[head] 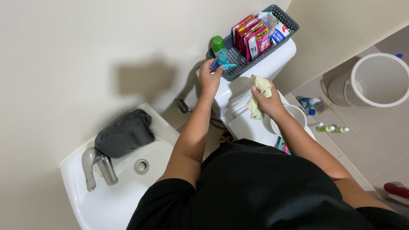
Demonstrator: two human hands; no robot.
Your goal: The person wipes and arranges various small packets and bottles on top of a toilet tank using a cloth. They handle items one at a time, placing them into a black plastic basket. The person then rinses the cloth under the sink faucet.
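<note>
The person's black shirt (255,187) fills the bottom of the view, and both bare forearms reach up from it toward the white toilet tank (272,59), which serves as the landmark here. On top of the tank sits a grey slotted basket (238,66) packed with red and pink sachets (252,36), with a green-capped bottle (219,49) at its left end.

The left hand (209,76) is at the basket's left end, fingers closed around a small blue-handled item (223,66), probably a razor or brush, though it is too small to tell. The right hand (266,100) hovers in front of the tank, just below the basket, its grip shut on a crumpled pale yellow cloth (257,96) that hangs down from the fist.

To do this well, I judge the blue item should be lifted clear of the basket without tipping the bottle beside it, while the cloth stays bunched firmly so it can press flat against the tank surface.

Left of the tank is a white sink (106,200) with a metal tap (96,166) and a folded dark grey towel (124,133) on its rim. Right of the tank, on the tiled floor (375,140), stand a white bucket (375,81) and small green-capped bottles (332,128) lying down.
</note>
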